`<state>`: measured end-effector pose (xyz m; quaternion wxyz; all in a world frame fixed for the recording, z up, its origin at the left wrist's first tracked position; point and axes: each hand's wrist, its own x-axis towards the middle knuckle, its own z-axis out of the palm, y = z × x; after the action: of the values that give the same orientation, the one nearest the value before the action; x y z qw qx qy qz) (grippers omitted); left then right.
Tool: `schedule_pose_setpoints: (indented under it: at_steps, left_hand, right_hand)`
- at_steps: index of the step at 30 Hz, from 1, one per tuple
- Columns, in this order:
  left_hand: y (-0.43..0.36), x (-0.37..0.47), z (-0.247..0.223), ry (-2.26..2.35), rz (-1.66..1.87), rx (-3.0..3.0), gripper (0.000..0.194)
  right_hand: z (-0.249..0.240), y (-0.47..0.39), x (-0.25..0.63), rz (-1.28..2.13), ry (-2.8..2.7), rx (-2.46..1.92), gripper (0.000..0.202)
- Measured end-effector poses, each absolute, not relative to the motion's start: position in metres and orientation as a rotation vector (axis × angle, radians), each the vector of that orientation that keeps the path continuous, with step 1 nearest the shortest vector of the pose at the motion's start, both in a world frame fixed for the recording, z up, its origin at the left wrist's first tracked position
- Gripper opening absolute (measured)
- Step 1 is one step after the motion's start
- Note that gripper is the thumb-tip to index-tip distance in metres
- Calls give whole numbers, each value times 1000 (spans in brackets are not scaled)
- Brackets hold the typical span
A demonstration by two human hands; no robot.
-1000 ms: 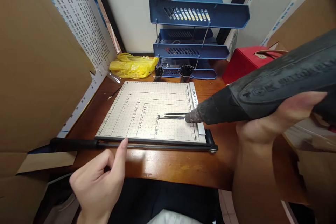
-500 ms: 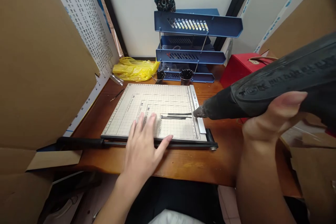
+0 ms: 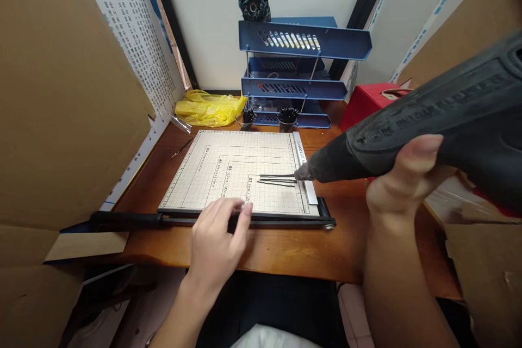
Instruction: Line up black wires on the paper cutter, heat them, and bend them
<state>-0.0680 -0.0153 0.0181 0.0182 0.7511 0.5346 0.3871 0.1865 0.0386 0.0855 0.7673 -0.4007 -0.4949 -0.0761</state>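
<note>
Nearest, above the front part of the tabletop [image 3: 285, 253], the left hand [image 3: 218, 239] is at the near edge of the paper cutter [image 3: 196, 174], its thumb and fingers curved toward one another; this grip looks narrow, though whether anything is pinched at the fingertips I cannot tell. Off to the right, the right hand [image 3: 402, 185] has its grip closed around a black gun-shaped tool [image 3: 391, 136], the thumb laid along the tool's side. The cutter's long blade arm [image 3: 187, 221] runs across the front, its dark handle pointing left. Just beyond the left fingertips, on the right half of the gridded board, lie the thin black strips [image 3: 277, 180], their long axes running left to right, roughly side by side, the nearest one slightly askew. The left hand is the nearer of the two: the strips lie ahead of it and to its right. The right hand itself stands well apart, yet its tool reaches leftward to them, the nozzle [image 3: 304, 173] at their right ends; whether it touches them is unclear. Behind the board stand two small cups [image 3: 287, 121] filled with dark, thin pieces, with a yellow bag [image 3: 212, 109] to their left, a red box [image 3: 361, 103] to the right and blue stacked trays [image 3: 305, 41] at the back.
</note>
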Motion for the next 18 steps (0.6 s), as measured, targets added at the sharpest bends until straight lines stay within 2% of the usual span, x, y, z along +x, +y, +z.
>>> schedule_pose_setpoints:
  at_steps: [3, 5, 9, 12, 16, 18]
  left_hand:
    - [-26, -75, 17, 1660, 1352, 2358, 50]
    - [-32, -74, 17, 1632, 1360, 2343, 53]
    - [-39, -54, 24, 1426, 1162, 2178, 53]
    - [-33, -26, 33, 1257, 924, 1993, 53]
    - [-9, 17, 43, 781, 734, 1594, 34]
    - [5, 37, 50, 703, 725, 1666, 27]
  right_hand:
    - [86, 38, 190, -160, -1160, -858, 23]
    - [85, 37, 192, -134, -1170, -869, 25]
    - [84, 38, 180, -44, -906, -878, 30]
    - [90, 38, 157, 170, -720, -836, 39]
    - [106, 32, 127, 596, -634, -694, 51]
    - [112, 29, 118, 709, -620, -599, 53]
